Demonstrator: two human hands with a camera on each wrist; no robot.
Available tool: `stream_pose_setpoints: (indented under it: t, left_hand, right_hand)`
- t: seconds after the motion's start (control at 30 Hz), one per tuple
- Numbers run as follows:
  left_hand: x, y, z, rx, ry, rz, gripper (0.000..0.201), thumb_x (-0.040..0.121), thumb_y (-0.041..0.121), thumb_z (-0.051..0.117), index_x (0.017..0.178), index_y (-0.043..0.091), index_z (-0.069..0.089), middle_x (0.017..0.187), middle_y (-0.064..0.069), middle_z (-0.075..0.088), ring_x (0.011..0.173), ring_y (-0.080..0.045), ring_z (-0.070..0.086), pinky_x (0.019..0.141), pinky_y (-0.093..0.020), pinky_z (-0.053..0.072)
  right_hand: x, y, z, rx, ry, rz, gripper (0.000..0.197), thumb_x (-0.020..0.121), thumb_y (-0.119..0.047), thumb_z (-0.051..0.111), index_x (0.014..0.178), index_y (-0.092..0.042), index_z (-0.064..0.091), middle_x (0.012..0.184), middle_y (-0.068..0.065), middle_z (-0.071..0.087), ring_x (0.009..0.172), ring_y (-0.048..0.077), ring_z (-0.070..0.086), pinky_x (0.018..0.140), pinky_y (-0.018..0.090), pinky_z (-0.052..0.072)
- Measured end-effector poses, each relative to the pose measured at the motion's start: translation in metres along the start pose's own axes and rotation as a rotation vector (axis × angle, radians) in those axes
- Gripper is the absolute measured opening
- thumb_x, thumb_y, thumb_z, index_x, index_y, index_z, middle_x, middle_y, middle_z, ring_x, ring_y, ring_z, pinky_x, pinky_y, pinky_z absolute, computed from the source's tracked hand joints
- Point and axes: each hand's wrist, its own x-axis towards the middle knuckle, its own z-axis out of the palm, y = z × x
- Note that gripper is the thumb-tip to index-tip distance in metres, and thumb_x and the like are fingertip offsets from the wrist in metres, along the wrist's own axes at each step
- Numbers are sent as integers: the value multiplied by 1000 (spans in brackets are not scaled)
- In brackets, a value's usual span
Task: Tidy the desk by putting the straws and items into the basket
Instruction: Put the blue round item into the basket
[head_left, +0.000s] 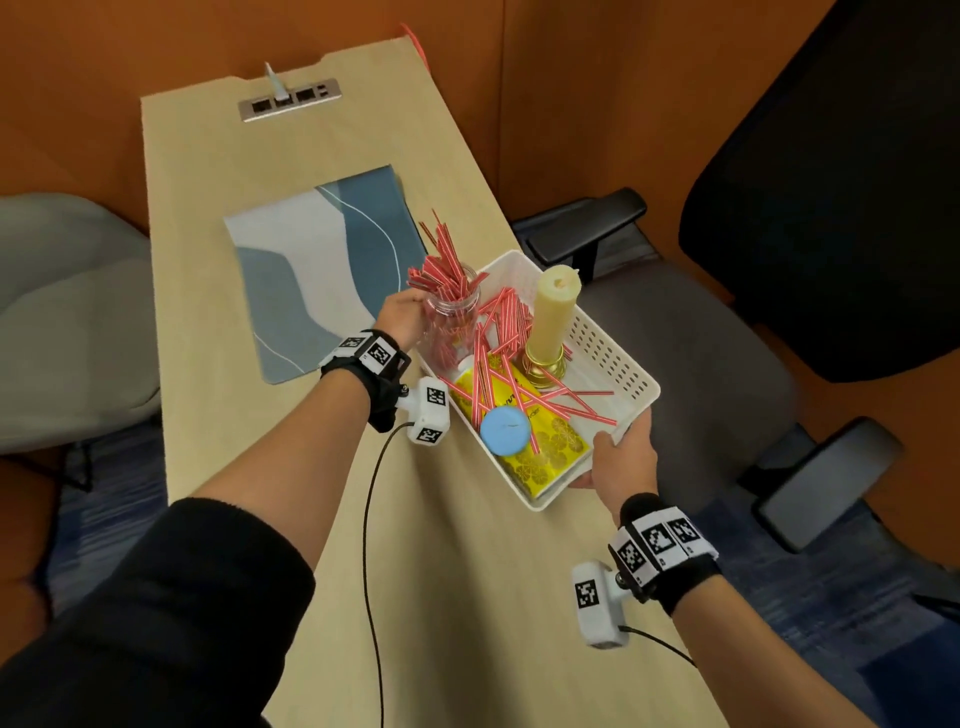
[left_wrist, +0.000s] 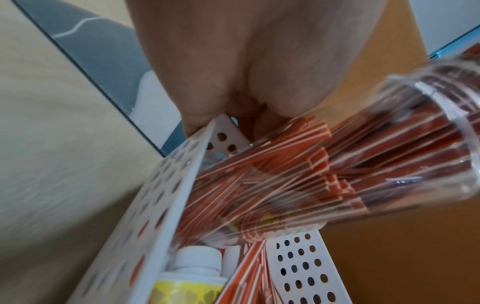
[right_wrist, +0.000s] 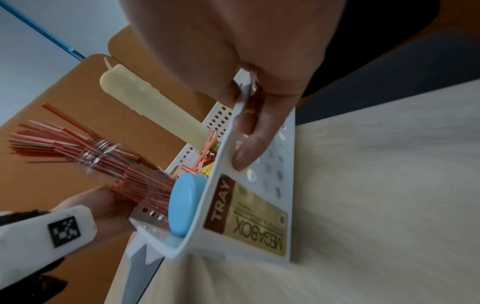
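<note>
Between hands: basket (head_left: 613, 353), right hand (head_left: 621, 457) gripping rim, left hand (head_left: 402, 314) holding jar (head_left: 449, 317).

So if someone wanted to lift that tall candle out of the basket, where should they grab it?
Probably the candle's bare wax shaft, taken from above or from the chair side. It stands upright, well above the basket rim; loose straws crowd its gold holder, and the jar sits on its other side.

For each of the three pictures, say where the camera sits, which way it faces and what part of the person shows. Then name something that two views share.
Head: above the desk, looking down; both forearms and hands show.
Left wrist: looks along the left hand at the jar.
Right wrist: looks along the right hand gripping the basket.
Shared: both wrist views show the jar and basket.
</note>
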Motion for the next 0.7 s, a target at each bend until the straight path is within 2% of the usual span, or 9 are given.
stream_pose_setpoints:
  t: [0.07,0.17,0.27,0.33,0.4,0.47,0.57,0.63,0.7]
  left_hand:
    - [5,3,-10,-130,8,89,82,92,-23,29,34,25,63,38,19,54,41,7,53,51,-6,41]
    - [10,10,-31,-204,51,103,86,90,-25,28,38,32,67,43,16,58,41,5,53,51,-6,40]
    - [19,16,-56,-207,173,46,61,90,-17,34,63,22,72,56,3,60,46,-2,53,44,-9,38]
    - [28,14,-73,-199,282,-5,43,90,-10,38,66,16,62,57,1,60,55,-13,50,43,-13,38]
    - [37,9,-93,-222,373,-54,42,90,-4,41,64,21,61,56,8,62,64,-16,52,54,-18,42]
    - [45,1,-113,-246,419,-82,37,91,0,41,69,18,64,69,1,63,71,-19,52,66,-24,41]
    - [53,-14,-139,-298,505,-100,33,85,0,40,84,7,72,74,-8,60,66,-23,47,63,-26,37]
    - [59,-27,-155,-329,591,-117,32,72,7,41,84,4,70,81,-18,64,71,-27,49,69,-30,38]
    - [67,-40,-167,-350,645,-137,36,67,11,42,92,4,67,95,-27,67,78,-40,58,72,-33,41]
  right_hand:
    - [10,-12,7,-30,-19,-17,64,94,2,40,147,-32,27,114,4,58,84,19,65,52,46,60]
    - [27,-38,19,-86,-62,-57,58,94,1,41,142,-31,33,116,5,60,91,28,68,53,48,60]
    - [50,-73,35,-158,-121,-125,52,95,-2,41,139,-30,38,115,6,61,95,29,67,56,48,61]
    - [64,-97,50,-223,-152,-188,50,94,-5,42,137,-30,39,117,7,61,95,30,67,59,47,62]
    - [80,-119,68,-306,-195,-256,48,94,-9,42,137,-30,41,118,8,62,94,31,68,66,48,62]
    - [93,-141,92,-367,-255,-301,46,94,-13,42,137,-30,42,115,6,61,90,30,68,64,45,62]
    - [113,-166,132,-475,-332,-384,49,90,-16,44,137,-32,43,119,6,63,94,31,68,75,50,60]
    - [128,-178,159,-580,-369,-439,49,92,-13,44,139,-27,43,124,7,63,99,31,66,81,43,58]
    - [140,-189,183,-686,-423,-479,44,96,-13,43,140,-22,43,130,8,60,110,32,61,84,29,48]
